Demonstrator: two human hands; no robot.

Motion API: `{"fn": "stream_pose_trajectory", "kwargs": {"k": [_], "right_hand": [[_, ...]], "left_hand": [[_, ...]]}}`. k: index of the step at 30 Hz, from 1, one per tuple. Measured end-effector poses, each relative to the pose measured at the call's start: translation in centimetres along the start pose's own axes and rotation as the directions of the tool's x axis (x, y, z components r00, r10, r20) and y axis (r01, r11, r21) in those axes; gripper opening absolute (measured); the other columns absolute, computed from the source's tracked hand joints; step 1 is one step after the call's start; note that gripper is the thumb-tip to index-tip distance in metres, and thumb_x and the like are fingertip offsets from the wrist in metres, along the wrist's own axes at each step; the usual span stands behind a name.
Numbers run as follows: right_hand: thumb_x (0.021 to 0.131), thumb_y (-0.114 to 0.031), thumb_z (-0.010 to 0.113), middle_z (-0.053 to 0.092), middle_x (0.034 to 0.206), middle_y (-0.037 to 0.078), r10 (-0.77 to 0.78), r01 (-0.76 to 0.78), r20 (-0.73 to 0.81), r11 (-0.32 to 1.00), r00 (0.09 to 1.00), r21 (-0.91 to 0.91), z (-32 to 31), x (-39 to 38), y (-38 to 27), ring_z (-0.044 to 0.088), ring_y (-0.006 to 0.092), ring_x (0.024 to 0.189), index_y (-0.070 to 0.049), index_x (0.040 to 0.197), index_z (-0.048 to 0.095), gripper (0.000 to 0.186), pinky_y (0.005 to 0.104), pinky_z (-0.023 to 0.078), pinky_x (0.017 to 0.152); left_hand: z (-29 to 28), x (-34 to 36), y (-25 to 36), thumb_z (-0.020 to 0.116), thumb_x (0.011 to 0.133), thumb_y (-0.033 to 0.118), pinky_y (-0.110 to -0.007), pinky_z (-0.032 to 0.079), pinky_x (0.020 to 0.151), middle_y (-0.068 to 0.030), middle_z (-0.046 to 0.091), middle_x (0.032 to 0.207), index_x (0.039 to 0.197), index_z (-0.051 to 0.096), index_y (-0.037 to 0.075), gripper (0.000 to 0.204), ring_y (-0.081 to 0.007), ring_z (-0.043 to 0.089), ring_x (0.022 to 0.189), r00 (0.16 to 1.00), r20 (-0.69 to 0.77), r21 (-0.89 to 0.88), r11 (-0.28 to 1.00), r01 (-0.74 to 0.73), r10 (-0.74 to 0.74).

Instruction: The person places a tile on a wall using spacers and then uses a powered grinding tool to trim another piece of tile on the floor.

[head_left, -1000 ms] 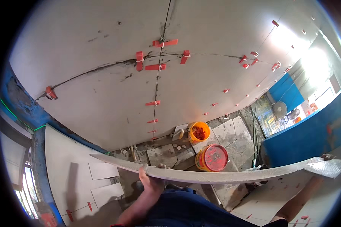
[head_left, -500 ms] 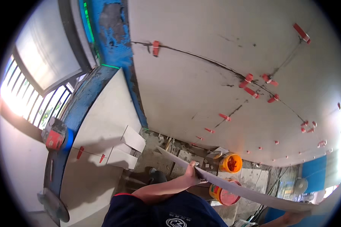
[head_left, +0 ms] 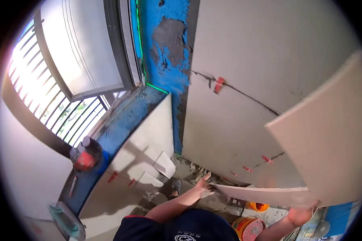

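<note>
A large beige panel (head_left: 321,140) rises at a tilt on the right. My right hand (head_left: 301,213) grips its lower edge. A long, narrow beige board (head_left: 261,193) runs from there toward my left hand (head_left: 203,188), whose fingers are spread at the board's left end; whether they touch it is unclear. I cannot tell if board and panel are one piece. Behind them stands a tiled wall (head_left: 233,44) with red levelling clips (head_left: 219,84) along dark joints, beside rough blue plaster (head_left: 157,68).
At left are a barred window (head_left: 36,92), a ledge (head_left: 124,120) with a red-blue tool (head_left: 86,158) and greenish object (head_left: 66,221), and low tiled wall (head_left: 140,140) with loose white pieces (head_left: 163,164). Orange buckets (head_left: 245,229) and rubble (head_left: 189,164) lie below.
The view has turned left toward the window and corner. A large panel now rises on the right, above my right hand. My left hand's fingers have spread at the board's end.
</note>
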State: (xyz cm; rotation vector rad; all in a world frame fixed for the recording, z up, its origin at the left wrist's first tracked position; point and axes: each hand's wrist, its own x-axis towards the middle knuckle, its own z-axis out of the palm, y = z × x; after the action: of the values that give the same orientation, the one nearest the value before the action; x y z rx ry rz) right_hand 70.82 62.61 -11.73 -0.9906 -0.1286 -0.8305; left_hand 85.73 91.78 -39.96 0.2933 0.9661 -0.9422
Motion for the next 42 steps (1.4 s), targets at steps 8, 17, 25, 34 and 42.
{"fn": "stream_pose_trajectory", "kwargs": {"k": [8,17,25,34,42], "right_hand": [[0.075,-0.007,0.071,0.061,0.096,0.008,-0.091,0.095,0.031,0.907,0.995,-0.410,17.9,1.7,12.9,0.056,0.0183,0.085,0.003,0.107,0.056,0.037,0.0403,0.045,0.087],[0.074,0.010,0.056,0.060,0.081,0.004,0.090,0.063,0.341,0.909,0.936,-0.412,24.5,2.9,22.3,0.053,0.0111,0.068,0.002,0.088,0.058,0.016,0.0233,0.043,0.064],[0.083,-0.007,0.069,0.057,0.072,-0.005,0.302,-0.141,0.277,0.867,0.912,-0.478,25.9,2.2,28.6,0.048,0.0050,0.068,0.002,0.078,0.062,0.013,0.0218,0.041,0.062],[0.085,-0.017,0.069,0.055,0.066,-0.004,0.399,-0.168,0.284,0.789,0.872,-0.591,28.1,3.0,32.0,0.045,0.0052,0.065,0.003,0.088,0.065,0.020,0.0241,0.042,0.059],[0.084,-0.028,0.072,0.065,0.068,0.006,0.432,-0.214,0.253,0.776,0.866,-0.593,30.2,3.7,34.9,0.054,0.0074,0.064,0.001,0.092,0.067,0.030,0.0257,0.046,0.061]], "left_hand": [[7.5,-28.7,12.4,0.060,0.088,0.014,-0.034,0.041,0.095,-0.0122,0.058,0.115,0.118,0.054,-0.004,0.036,-0.0191,0.054,0.110,-0.086,0.505,0.245,-0.238,-0.940,0.859],[20.4,-42.9,15.7,0.070,0.080,0.034,-0.042,0.038,0.100,-0.0220,0.052,0.125,0.123,0.053,-0.006,0.061,-0.0331,0.051,0.116,-0.644,0.765,-0.016,-0.999,-0.030,0.007],[27.7,-41.7,16.3,0.081,0.064,0.042,-0.044,0.041,0.097,-0.0141,0.062,0.109,0.112,0.060,0.003,0.065,-0.0312,0.055,0.110,-0.159,0.975,-0.132,-0.981,0.142,-0.154],[27.9,-38.2,23.3,0.083,0.048,0.021,-0.036,0.041,0.075,-0.0095,0.062,0.069,0.069,0.061,0.002,0.036,-0.0285,0.058,0.067,-0.203,0.975,-0.105,-0.993,-0.055,-0.091],[27.1,-38.5,25.3,0.083,0.052,0.025,-0.038,0.040,0.075,-0.0072,0.058,0.066,0.072,0.063,0.004,0.036,-0.0264,0.054,0.066,-0.218,0.974,-0.063,-0.998,0.023,-0.066]]}}
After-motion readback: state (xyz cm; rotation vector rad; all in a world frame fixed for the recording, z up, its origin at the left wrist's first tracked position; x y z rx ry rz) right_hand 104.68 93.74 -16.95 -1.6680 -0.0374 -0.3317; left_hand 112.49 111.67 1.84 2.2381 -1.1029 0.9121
